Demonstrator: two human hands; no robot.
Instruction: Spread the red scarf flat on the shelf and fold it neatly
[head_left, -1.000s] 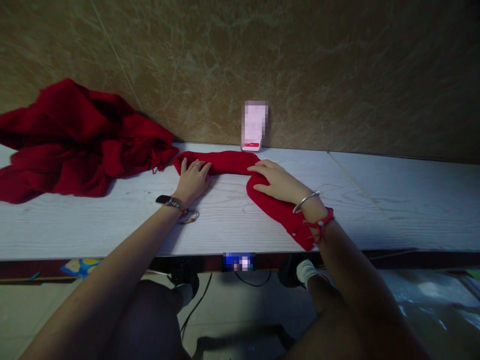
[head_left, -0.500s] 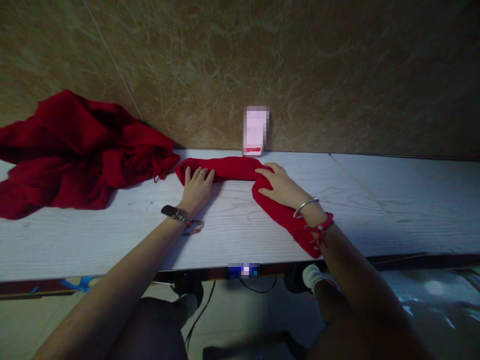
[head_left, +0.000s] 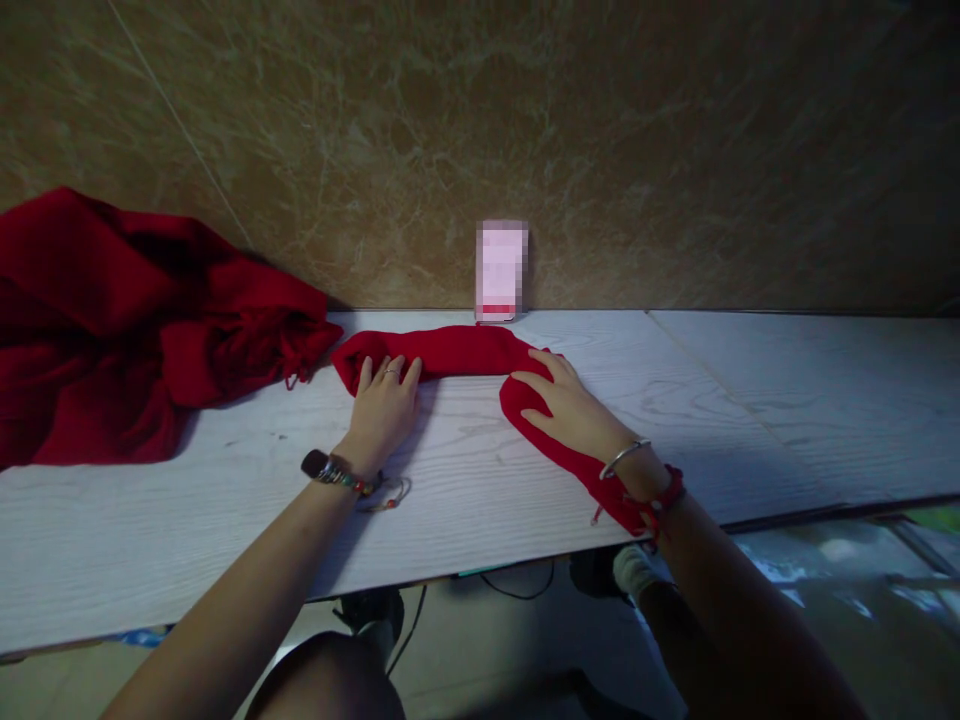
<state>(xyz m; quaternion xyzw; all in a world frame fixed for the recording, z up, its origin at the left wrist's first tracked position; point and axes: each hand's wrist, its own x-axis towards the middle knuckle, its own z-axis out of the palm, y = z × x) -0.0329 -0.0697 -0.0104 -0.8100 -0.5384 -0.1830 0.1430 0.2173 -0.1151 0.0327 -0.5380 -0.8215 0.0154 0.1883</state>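
Note:
A long red cloth (head_left: 465, 350), rolled or folded into a narrow band, lies on the white wood-grain bench. It bends sharply near its middle, and one leg slants towards the front edge. My left hand (head_left: 386, 405) rests on the band's left end, its fingers spread slightly and their tips pressing the fabric. Over the bend lies my right hand (head_left: 574, 405), fingers apart and flat on the cloth. My right wrist and forearm cover part of the slanting leg. Neither hand is wrapped round the cloth.
A crumpled heap of red cloth (head_left: 150, 340) with tassels lies at the left. Behind the band a phone (head_left: 501, 268) with a blurred screen leans against the brown marbled wall (head_left: 637, 150). The white bench (head_left: 450, 480) ends near my knees, with cables below.
The view has shifted slightly, so the bench, heap and phone sit a little differently in the picture. Both hands stay at the same places on the red band.

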